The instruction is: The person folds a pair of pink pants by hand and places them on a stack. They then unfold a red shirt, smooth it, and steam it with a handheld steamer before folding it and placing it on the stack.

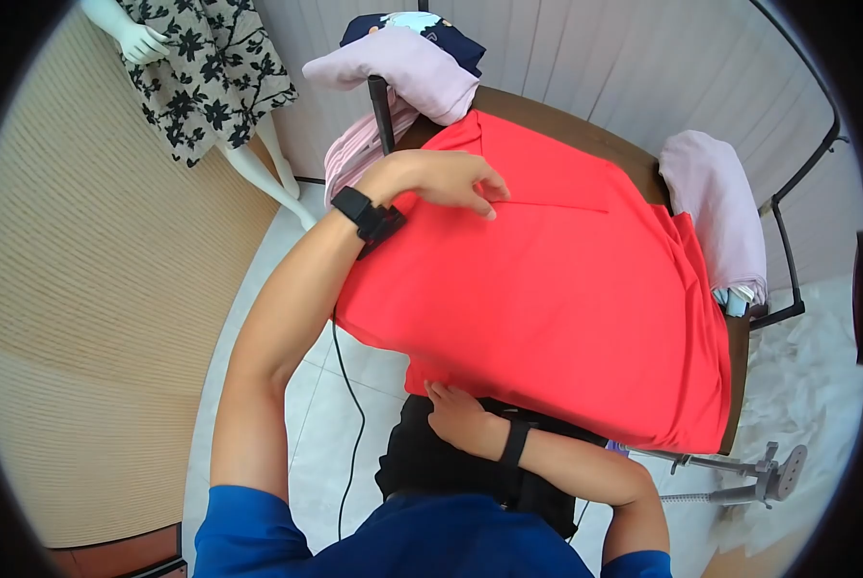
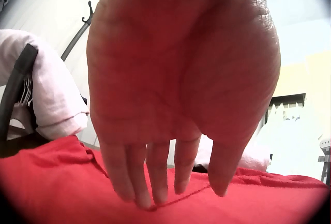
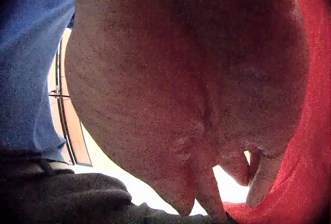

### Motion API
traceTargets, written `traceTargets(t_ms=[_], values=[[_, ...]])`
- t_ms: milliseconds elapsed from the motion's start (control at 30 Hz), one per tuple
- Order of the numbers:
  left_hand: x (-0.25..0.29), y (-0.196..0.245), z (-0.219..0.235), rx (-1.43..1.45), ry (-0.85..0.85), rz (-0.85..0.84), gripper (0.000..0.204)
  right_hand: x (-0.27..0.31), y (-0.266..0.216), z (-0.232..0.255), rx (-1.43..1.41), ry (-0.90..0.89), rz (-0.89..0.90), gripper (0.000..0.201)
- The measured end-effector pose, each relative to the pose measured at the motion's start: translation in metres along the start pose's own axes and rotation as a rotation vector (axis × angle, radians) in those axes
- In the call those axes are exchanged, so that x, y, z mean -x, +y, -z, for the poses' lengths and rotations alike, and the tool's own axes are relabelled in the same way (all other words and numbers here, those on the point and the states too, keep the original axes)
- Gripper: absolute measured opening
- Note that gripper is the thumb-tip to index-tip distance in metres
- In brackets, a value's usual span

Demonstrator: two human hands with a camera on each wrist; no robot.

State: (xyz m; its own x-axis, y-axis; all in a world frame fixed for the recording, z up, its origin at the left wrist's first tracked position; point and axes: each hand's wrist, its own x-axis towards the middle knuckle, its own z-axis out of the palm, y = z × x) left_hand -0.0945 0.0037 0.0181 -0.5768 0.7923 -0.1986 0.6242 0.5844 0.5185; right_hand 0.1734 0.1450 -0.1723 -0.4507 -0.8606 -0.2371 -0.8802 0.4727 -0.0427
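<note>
A large piece of red fabric (image 1: 547, 289) is spread over a brown-topped table, with a straight crease or seam line near its far side. Above that line my left hand (image 1: 455, 183) hovers palm down, fingers loosely bent and nothing in them. The left wrist view shows its palm (image 2: 181, 79) and fingers pointing down toward the fabric (image 2: 269, 203). At the near edge, my right hand (image 1: 465, 419) pinches a hanging flap of the fabric by its lower border. In the right wrist view the hand (image 3: 186, 89) is dark and red cloth (image 3: 315, 131) runs alongside the thumb.
Folded pale pink cloths (image 1: 398, 67) and a dark printed one (image 1: 455, 43) lie at the table's far left. Another pale pink bundle (image 1: 716, 202) sits at the right. A mannequin in a floral skirt (image 1: 210, 77) stands behind left. A black cable (image 1: 354, 414) hangs to the floor.
</note>
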Motion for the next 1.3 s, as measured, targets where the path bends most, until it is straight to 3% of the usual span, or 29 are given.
traceTargets(t_ms=[67,167,267,333,400,433,500,533,600,700,733,833,900,933,1000,1033,1100,1133,1300], values=[[0.012,0.003,0.009,0.003,0.022,0.035,0.049,-0.01,0.001,-0.007,-0.031,-0.214,-0.031,0.009],[0.027,-0.003,0.022,0.067,0.081,0.054,0.048,-0.007,0.004,-0.004,0.027,-0.129,-0.018,0.014],[0.037,-0.005,0.028,0.108,0.107,0.047,0.046,0.013,0.006,0.034,-0.097,-0.003,0.006,0.02],[0.046,-0.004,0.028,0.1,0.093,0.07,0.046,0.032,0.007,0.073,-0.287,0.049,0.098,0.024],[0.057,-0.002,0.027,0.273,0.056,-0.012,0.046,0.053,0.014,0.104,-0.847,0.241,0.129,0.024],[0.064,0.002,0.026,0.277,0.057,0.007,0.046,0.066,0.021,0.12,-0.856,0.237,0.146,0.024],[0.079,0.015,0.025,0.415,-0.038,-0.024,0.044,0.091,0.037,0.146,-1.166,0.354,0.137,0.021],[0.087,0.022,0.023,0.43,-0.042,-0.039,0.043,0.102,0.042,0.149,-1.174,0.347,0.152,0.021],[0.101,0.03,0.018,0.469,-0.074,-0.039,0.042,0.121,0.045,0.148,-1.255,0.364,-0.021,0.017],[0.115,0.033,0.005,0.506,-0.112,-0.06,0.042,0.128,0.036,0.145,-1.37,0.325,-0.063,0.014],[0.119,0.037,0.003,0.485,-0.143,-0.041,0.042,0.128,0.033,0.141,-1.422,0.274,-0.069,0.021],[0.134,0.047,-0.015,0.46,-0.165,-0.119,0.043,0.119,0.023,0.14,-1.37,0.398,-0.093,0.03],[0.15,0.057,-0.03,0.381,-0.319,-0.071,0.046,0.116,0.026,0.137,-1.235,0.404,-0.025,0.034],[0.158,0.067,-0.039,0.373,-0.324,-0.04,0.05,0.116,0.027,0.136,-1.097,0.407,0.035,0.037],[0.177,0.079,-0.069,0.299,-0.302,-0.046,0.068,0.116,0.025,0.133,-1.098,0.458,0.043,0.036],[0.181,0.088,-0.081,0.298,-0.317,-0.049,0.068,0.116,0.024,0.132,-1.088,0.503,0.057,0.034],[0.191,0.105,-0.105,0.128,-0.189,0.084,0.083,0.113,0.018,0.127,-1.07,0.547,0.052,0.033],[0.197,0.108,-0.121,0.078,-0.157,0.106,0.102,0.112,0.015,0.126,-1.04,0.58,0.058,0.031],[0.203,0.104,-0.159,-0.105,0.06,0.012,0.112,0.113,0.01,0.132,-1.026,0.696,0.0,0.028]])
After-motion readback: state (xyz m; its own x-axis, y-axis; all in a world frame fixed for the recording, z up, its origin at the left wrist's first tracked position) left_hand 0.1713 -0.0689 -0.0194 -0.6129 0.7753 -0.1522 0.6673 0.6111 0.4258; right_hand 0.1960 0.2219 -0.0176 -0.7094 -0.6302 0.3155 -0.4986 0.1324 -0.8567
